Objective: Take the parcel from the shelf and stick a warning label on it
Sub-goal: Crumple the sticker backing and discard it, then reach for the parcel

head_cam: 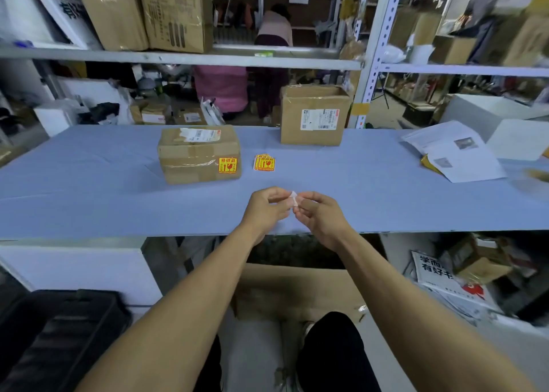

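Note:
A taped cardboard parcel (199,154) lies on the blue table (89,183), left of centre, with a yellow-and-red warning label (228,165) stuck on its front right corner. A small stack of the same warning labels (264,163) lies on the table just right of the parcel. Nearer the front edge, my left hand (267,207) and my right hand (318,213) meet, both pinching a small crumpled white scrap of paper (293,198) between their fingertips. A second, taller parcel (314,115) stands at the back of the table.
Printed papers (454,151) and a white box (520,139) lie at the table's right end. Shelves with cardboard boxes (175,14) stand above and behind. A person (273,35) bends behind the shelving. A black crate (59,332) and an open carton (297,287) sit below the table.

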Demonstrator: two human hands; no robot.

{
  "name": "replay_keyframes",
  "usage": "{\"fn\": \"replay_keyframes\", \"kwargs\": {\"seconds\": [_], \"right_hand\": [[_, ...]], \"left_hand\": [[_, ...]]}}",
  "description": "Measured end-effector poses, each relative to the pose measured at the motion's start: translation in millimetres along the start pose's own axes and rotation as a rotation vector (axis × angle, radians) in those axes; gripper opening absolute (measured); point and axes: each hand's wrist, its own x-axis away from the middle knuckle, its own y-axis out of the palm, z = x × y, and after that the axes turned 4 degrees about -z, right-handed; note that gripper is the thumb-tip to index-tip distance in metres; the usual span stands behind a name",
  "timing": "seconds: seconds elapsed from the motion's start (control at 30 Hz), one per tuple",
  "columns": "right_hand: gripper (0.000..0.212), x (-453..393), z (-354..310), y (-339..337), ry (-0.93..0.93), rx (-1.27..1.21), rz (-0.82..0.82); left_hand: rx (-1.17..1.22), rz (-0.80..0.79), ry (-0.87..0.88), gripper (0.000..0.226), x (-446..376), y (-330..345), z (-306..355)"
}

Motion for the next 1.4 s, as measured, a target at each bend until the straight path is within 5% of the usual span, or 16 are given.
{"fn": "replay_keyframes", "kwargs": {"seconds": [0.13, 0.33, 0.6, 0.9, 1.1, 1.27, 1.4], "right_hand": [[0.015, 2.9, 3.1, 8.6, -0.078, 0.334, 0.093], [0.017, 8.1, 3.4, 8.5, -0.202, 0.714, 0.002], [0.012, 10.6, -11.2, 13.1, -0.171, 0.476, 0.053], [0.007, 11.4, -24.5, 14.0, -0.344, 0.843, 0.014], [0.020, -4.6, -31.3, 14.8, -0.341, 0.858, 0.210], [0.020, -28.0, -59.3, 17.1, -0.317, 0.485, 0.061], [0.006, -64.3, -81.0, 12.6, -0.304, 0.515, 0.122]], "left_hand": [[-0.098, 0.121, -0.018, 0.011, 6.0, 1.1, 2.9], [0.233, 0.066, -0.235, 0.007, 14.5, -9.8, 6.9], [0.298, 0.064, -0.133, 0.011, 18.6, -2.2, 8.4], [0.297, 0.073, -0.163, 0.012, 14.4, -6.2, 18.9], [-0.073, 0.068, 0.034, 0.018, -3.2, -1.0, 33.6], [-0.132, 0.174, 0.085, 0.014, -46.6, -5.8, 64.4], [-0.252, 0.215, 0.008, 0.005, -84.2, -3.4, 85.6]]}}
